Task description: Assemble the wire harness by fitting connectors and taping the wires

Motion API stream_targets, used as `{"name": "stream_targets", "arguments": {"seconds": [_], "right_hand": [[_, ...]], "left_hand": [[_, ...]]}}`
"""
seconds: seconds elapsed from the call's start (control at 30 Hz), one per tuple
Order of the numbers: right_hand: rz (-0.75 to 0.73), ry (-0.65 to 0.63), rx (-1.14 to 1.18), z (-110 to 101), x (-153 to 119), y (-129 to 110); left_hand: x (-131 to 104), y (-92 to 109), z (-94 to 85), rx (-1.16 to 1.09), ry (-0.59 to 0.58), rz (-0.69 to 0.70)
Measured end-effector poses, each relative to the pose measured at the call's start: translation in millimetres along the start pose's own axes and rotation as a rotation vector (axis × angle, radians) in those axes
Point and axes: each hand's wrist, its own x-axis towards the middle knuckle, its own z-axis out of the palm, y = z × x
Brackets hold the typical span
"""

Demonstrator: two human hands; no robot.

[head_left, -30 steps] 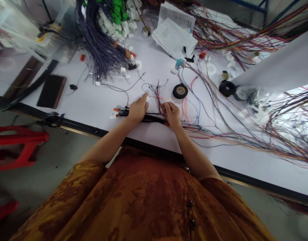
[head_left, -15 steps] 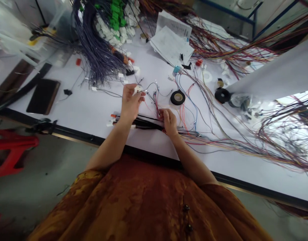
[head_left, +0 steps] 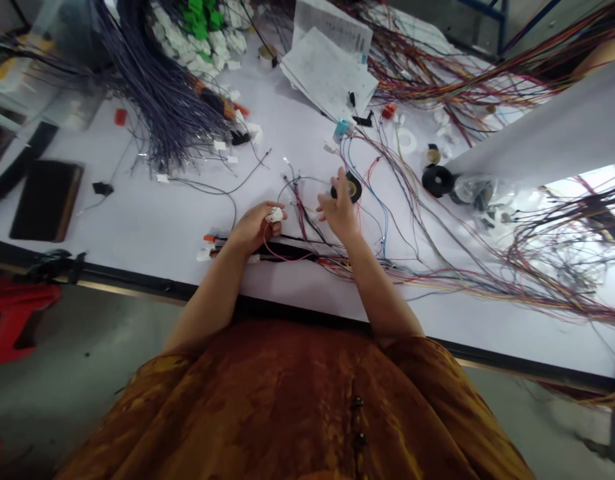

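Observation:
A small white connector (head_left: 274,215) is held between the fingertips of my left hand (head_left: 255,228), and a pink-red wire loops down from it. My right hand (head_left: 339,210) has its fingers spread, holding nothing, beside a roll of black tape (head_left: 355,189) that it partly covers. Between the hands lie thin dark and red wires (head_left: 301,208) with metal tips. Just below them a black-sleeved wire bundle (head_left: 282,253) runs along the front of the white table (head_left: 307,288), with an orange connector (head_left: 210,238) at its left end.
Purple wires (head_left: 172,93) lie back left, beside white and green connectors (head_left: 202,17). Papers (head_left: 327,73) and a blue connector (head_left: 343,129) are behind the hands. A dark phone-like object (head_left: 46,200) lies left. A second black roll (head_left: 437,181) and tangled wires are right.
The view has shifted. My left hand has come down nearer the bundle with the white connector. My right hand has let go of the thin wires, opened and moved up beside the tape roll.

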Motion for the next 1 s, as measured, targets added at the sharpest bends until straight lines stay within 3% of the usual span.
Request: {"name": "stream_targets", "arguments": {"seconds": [0.13,0.27,0.33,0.4,0.47,0.53,0.6,0.67,0.73,0.8,0.87,0.93,1.0], "right_hand": [[0.122,0.1,0.133,-48.9,-16.8,-6.1],[0.178,0.135,-0.006,-94.7,-75.7,-8.4],[0.211,0.123,-0.118,-107.9,-108.3,-4.2],[0.221,0.059,-0.192,-114.4,-136.4,0.5],[0.197,0.009,-0.229,-115.9,-156.8,3.1],[0.144,0.032,-0.267,-113.9,-168.7,2.4],[0.093,0.103,-0.3,-109.8,-172.8,-0.6],[0.065,0.135,-0.306,-104.5,-171.2,-4.5],[0.048,0.107,-0.303,-98.8,-166.3,-8.2],[0.025,0.061,-0.3,-93.0,-160.6,-11.0],[0.004,0.037,-0.275,-87.0,-156.0,-12.4],[0.009,0.025,-0.231,-80.7,-153.3,-11.9],[0.035,0.016,-0.196,-74.3,-152.5,-9.5]], "left_hand": [[-3.1,4.5,1.9,-0.027,0.111,0.064],[-7.8,10.1,-2.1,0.12,0.32,0.316],[-11.1,14.2,-11.7,0.351,0.445,0.498],[-15.1,19.7,-25.3,0.73,0.578,0.636],[-20.4,25.6,-36.6,1.167,0.695,0.697],[-27.4,30.0,-37.8,1.406,0.738,0.774],[-35.5,30.3,-24.9,1.449,0.598,0.889],[-41.7,25.2,-2.0,1.455,0.237,0.929],[-43.5,16.2,21.9,1.532,-0.183,0.82],[-40.7,6.9,38.9,1.629,-0.422,0.706],[-35.7,0.9,46.5,1.703,-0.488,0.649],[-31.0,-0.2,46.9,1.685,-0.472,0.634],[-27.0,2.9,43.0,1.53,-0.403,0.604]]}}
